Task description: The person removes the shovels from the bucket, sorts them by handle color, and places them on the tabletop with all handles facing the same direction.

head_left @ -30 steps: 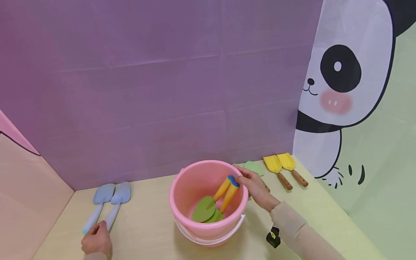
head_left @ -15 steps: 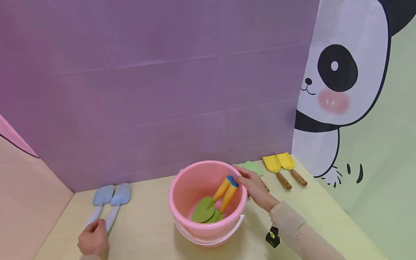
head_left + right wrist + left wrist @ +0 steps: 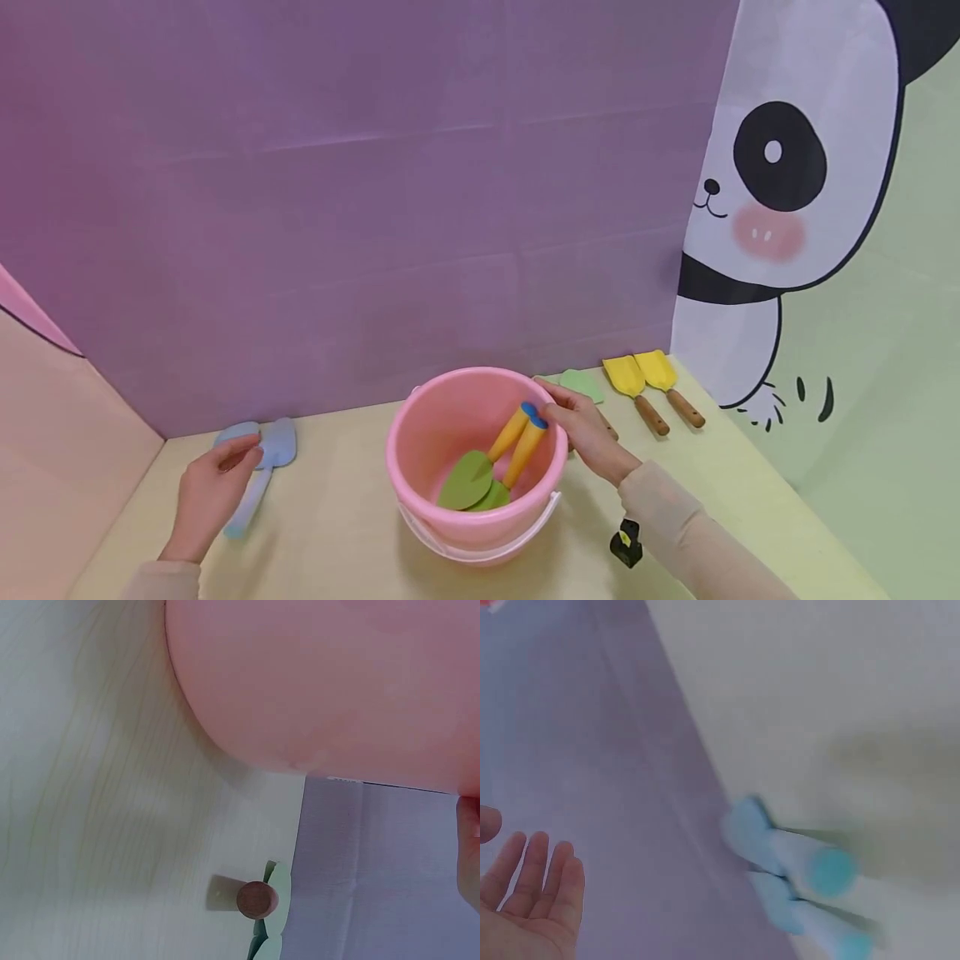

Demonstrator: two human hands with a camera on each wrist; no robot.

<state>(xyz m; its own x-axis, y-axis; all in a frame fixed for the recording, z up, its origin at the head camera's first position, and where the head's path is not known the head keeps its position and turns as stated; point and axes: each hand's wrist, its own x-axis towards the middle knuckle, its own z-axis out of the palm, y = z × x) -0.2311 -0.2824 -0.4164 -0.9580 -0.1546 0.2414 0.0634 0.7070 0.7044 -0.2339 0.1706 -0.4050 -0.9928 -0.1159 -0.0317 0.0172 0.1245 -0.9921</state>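
My left hand (image 3: 213,492) hovers with loosely bent fingers above two blue shovels on the table. It overlaps most of the farther-left shovel (image 3: 238,432), while the other shovel (image 3: 279,442) shows its blade and pale handle. Both shovel handles (image 3: 810,859) appear blurred in the left wrist view, apart from the hand (image 3: 536,907), whose palm holds nothing. My right hand (image 3: 588,429) grips the rim of a pink bucket (image 3: 416,442), thumb over the edge. Inside lean two trowels (image 3: 468,482) with green blades and orange, blue-tipped handles.
Two yellow shovels (image 3: 624,377) with wooden handles lie at the back right of the table (image 3: 330,500). Light green tools (image 3: 581,383) lie beside them, partly hidden by the right hand. A purple wall (image 3: 375,208) borders the back, and a panda-printed wall (image 3: 885,358) the right.
My left hand has left the blue shovels' handle ends, rising and moving forward over their blades; its fingers have loosened. The right hand and bucket have stayed in place.
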